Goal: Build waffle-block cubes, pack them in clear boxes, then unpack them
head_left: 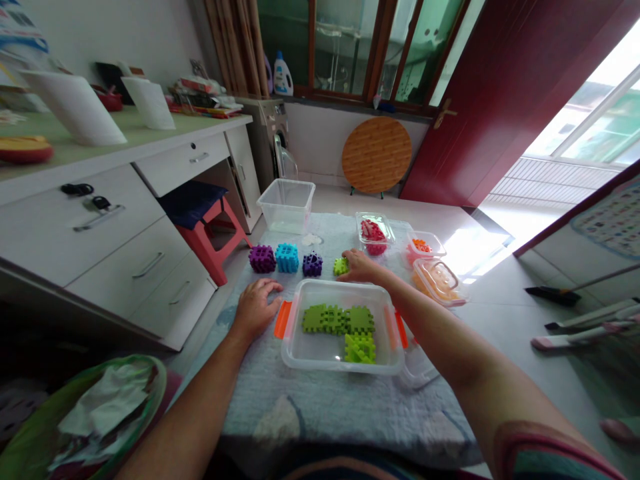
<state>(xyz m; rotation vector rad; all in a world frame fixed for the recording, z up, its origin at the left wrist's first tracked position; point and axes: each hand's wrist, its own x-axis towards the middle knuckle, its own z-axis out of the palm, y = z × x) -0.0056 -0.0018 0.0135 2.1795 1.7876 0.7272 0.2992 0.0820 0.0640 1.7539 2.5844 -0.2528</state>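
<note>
My right hand reaches over the clear box and has its fingers closed on a lime green block on the cloth. Flat on the cloth rests my left hand, fingers stretched out, holding nothing. Between my arms stands a clear plastic box with orange clips. Inside it lie dark green toothed block pieces and several lime green pieces. In a row left of the lime block are a purple block cube, a light blue block cube and a dark violet block cube.
An uncovered clear bin stands at the table's far left. At the far right are a container of red pieces, a container of orange pieces and a lidded orange-filled container. A clear lid lies under my right forearm.
</note>
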